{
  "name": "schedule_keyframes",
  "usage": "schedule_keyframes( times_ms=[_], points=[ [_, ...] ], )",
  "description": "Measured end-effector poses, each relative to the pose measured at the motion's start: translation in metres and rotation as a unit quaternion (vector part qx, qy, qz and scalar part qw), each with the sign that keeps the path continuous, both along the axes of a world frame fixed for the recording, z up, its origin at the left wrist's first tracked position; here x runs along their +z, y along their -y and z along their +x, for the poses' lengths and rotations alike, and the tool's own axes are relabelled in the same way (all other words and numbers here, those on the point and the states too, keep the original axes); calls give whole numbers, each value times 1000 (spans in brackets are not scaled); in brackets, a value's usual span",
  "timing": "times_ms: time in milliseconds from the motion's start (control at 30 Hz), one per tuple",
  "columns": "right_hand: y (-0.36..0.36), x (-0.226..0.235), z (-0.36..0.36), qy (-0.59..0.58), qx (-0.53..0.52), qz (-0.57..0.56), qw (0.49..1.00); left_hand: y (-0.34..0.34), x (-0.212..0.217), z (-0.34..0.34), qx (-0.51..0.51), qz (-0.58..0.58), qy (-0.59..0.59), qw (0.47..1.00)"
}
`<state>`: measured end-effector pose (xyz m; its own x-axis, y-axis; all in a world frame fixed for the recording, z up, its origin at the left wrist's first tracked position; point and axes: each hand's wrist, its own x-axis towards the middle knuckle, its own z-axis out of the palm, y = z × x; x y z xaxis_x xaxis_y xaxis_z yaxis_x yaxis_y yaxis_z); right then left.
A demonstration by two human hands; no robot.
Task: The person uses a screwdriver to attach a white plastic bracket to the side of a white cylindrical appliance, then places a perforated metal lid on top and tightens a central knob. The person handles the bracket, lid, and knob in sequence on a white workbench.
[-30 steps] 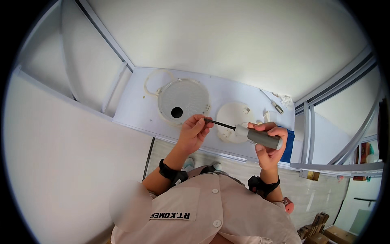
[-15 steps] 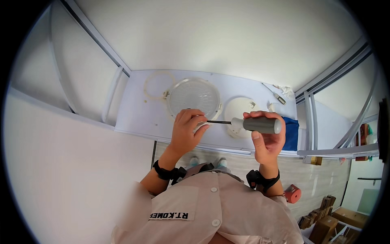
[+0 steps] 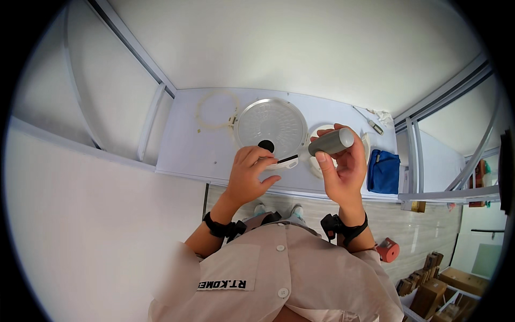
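Note:
My right hand (image 3: 343,169) grips a screwdriver (image 3: 330,143) by its thick grey handle. Its dark shaft points left toward my left hand (image 3: 248,174). The left fingers are bent, with the thumb apart from them, and the fingertips meet the shaft's end; whether they touch it I cannot tell. Beneath lies a round, translucent cover (image 3: 271,121) with a pale rim and a white slotted tab near the fingers. A black disc (image 3: 266,145) shows just above my left fingers; what it belongs to is unclear. Behind my right hand, a white round base (image 3: 316,167) is mostly hidden.
A thin cream ring (image 3: 198,110) lies at the bench's far left. Far right are a second screwdriver (image 3: 374,126) and crumpled white material (image 3: 384,117). A folded blue cloth item (image 3: 384,170) sits by the right edge. Metal frame posts (image 3: 412,155) stand beside the bench (image 3: 188,145).
My right hand has moved left and away from me, tilting the screwdriver. My left thumb has parted from the fingers. The cover appears further right, and the black disc has come into view.

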<state>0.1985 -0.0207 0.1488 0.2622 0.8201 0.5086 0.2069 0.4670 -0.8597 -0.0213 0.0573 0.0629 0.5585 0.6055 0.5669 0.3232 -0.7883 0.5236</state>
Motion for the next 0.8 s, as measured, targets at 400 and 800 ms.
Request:
schedule_keyframes(
  times_ms=[400, 800],
  points=[
    [-6, 8, -9, 20, -6, -24, 1000, -2, 2, -6, -20, -10, -9, 1000],
    [-15, 10, -22, 38, -12, 9, 999, -3, -3, -4, -22, -10, 6, 1000]
  ],
)
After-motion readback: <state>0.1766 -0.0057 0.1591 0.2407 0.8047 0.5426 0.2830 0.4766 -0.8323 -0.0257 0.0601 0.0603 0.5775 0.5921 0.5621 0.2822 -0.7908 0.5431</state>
